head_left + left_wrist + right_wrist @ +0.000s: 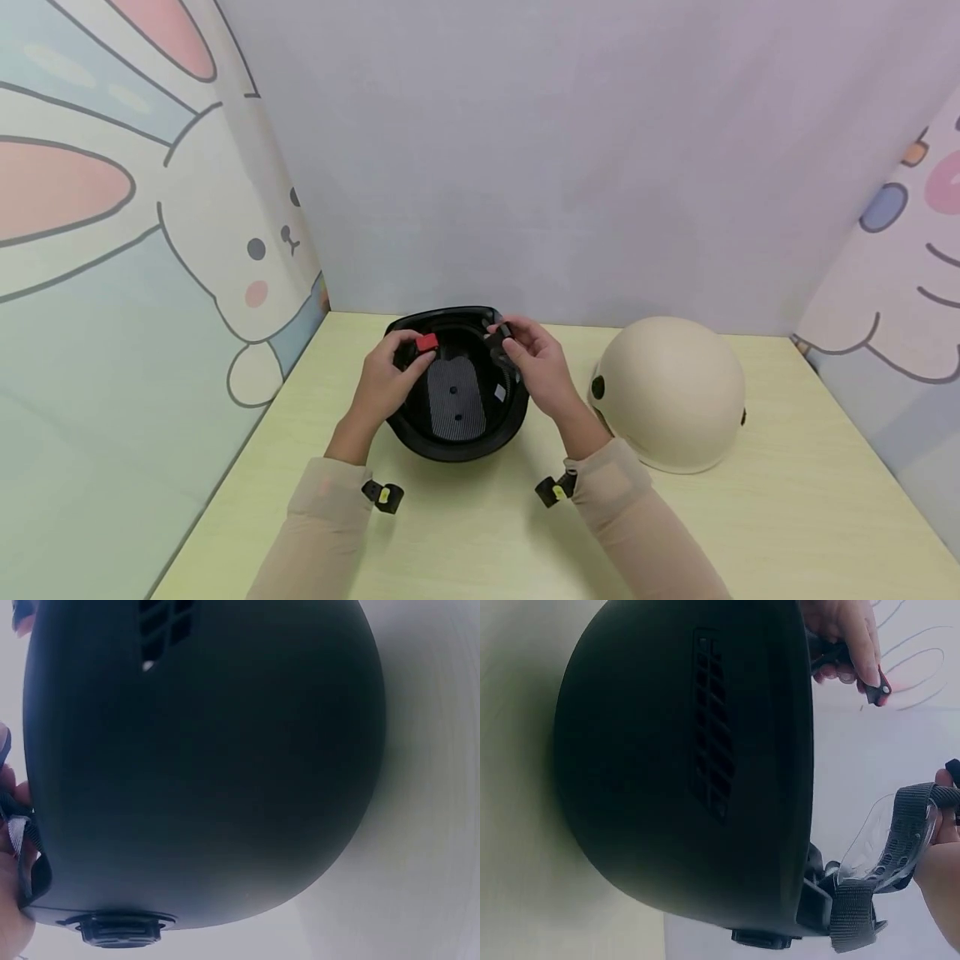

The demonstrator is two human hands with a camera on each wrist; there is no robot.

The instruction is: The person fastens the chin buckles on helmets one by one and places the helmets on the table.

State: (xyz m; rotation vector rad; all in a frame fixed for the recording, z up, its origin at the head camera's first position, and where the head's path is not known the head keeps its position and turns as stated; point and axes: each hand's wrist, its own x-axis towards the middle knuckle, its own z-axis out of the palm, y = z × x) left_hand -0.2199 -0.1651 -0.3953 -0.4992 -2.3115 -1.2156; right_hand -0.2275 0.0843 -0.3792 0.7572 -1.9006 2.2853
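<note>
A black helmet (450,451) lies upside down on the table, its dark hollow with a ribbed pad facing up. Over its left side my left hand (378,379) pinches a red buckle piece (427,342) between thumb and fingers. My right hand (542,367) holds a black buckle end (498,335) over the right rim. The two pieces are apart. In the right wrist view, a black chin strap (909,825) with a clear plastic part runs from the helmet (682,765) to my right hand (941,881). The left wrist view is mostly filled by the smooth outer shell (210,772).
A cream helmet (675,392) stands dome up to the right, close to my right forearm. Behind the pale yellow table (465,533) rises a plain grey wall (540,167). Side panels with cartoon rabbits (225,250) flank the table.
</note>
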